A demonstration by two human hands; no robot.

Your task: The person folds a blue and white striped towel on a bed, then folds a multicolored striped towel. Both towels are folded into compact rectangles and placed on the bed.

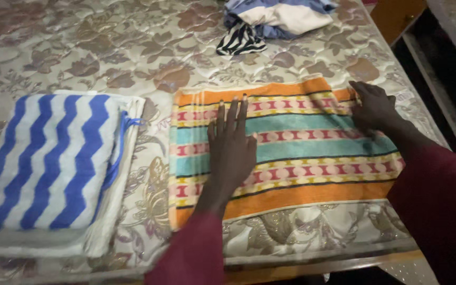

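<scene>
Flowery brown and cream bedding covered the big bed [133, 47], which filled most of the view. On it, near the front edge, lay a striped towel [312, 158] in orange, teal, pink and yellow, spread flat. Left of it sat a folded stack with blue and white zigzags [48, 163] on top. A small heap of clothes [270, 21] lay at the far side. The left hand [231, 150] rested flat on the towel's left part, fingers [233, 113] straight and a little apart. The right hand [374, 108] pressed the towel's far right corner, fingers bent down on the cloth.
</scene>
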